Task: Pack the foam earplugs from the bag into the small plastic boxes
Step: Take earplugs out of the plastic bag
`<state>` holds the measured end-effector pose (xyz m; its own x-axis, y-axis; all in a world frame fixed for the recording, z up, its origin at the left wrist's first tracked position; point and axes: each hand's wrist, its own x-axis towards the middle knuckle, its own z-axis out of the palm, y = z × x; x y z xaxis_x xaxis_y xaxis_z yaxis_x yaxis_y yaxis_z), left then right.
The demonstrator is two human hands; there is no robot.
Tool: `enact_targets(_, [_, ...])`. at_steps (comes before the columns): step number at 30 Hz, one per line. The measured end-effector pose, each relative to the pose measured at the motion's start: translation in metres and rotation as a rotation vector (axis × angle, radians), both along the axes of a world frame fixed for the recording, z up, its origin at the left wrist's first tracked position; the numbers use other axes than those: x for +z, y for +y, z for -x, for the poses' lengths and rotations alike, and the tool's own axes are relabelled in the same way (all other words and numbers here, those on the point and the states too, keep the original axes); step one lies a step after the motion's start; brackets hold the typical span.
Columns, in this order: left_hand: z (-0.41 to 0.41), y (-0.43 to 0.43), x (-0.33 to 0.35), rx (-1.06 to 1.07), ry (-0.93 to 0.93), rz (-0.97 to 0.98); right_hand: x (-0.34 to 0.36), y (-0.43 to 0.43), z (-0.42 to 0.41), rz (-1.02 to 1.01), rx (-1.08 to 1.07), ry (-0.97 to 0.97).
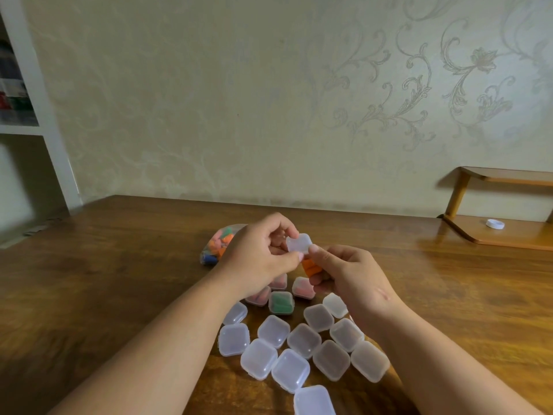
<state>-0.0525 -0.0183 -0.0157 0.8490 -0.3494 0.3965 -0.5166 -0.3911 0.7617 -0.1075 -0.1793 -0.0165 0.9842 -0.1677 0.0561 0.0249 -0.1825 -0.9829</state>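
Mid-pack, closing one small plastic box [299, 243] held up above the table [119, 265]. Pinching its clear lid with the left hand [263, 253]; gripping its base in the curled right hand [344, 277], orange earplugs [309, 266] seemingly inside, though partly hidden. Next: press the lid down to snap, then set down by the filled boxes [281, 302]. Bag [215, 250] just behind the left hand; empty boxes [299, 348] nearer the body. Forearms stretched forward, wrists close together.
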Motion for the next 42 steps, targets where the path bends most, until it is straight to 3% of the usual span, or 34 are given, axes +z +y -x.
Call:
enact_targets(12, [-0.001,0.002,0.002,-0.043,0.003,-0.043,-0.004,-0.001,0.0,0.178,-0.062,-0.057])
enact_targets(17, [0.0,0.002,0.006,-0.026,0.091,0.103,-0.004,-0.004,-0.003,0.09,-0.058,-0.036])
enact_targets(27, [0.004,0.003,0.008,0.036,0.053,-0.114,-0.003,-0.007,-0.008,-0.097,-0.143,-0.027])
enact_targets(31, [0.004,0.001,0.008,0.081,0.055,-0.138,-0.001,-0.011,-0.01,-0.177,-0.242,-0.141])
enact_targets(36, [0.002,-0.005,0.004,0.056,0.104,-0.106,-0.007,-0.005,-0.007,0.114,-0.276,-0.34])
enact_targets(42, [0.001,-0.008,0.0,-0.006,0.167,0.003,-0.012,0.0,-0.009,0.308,-0.254,-0.388])
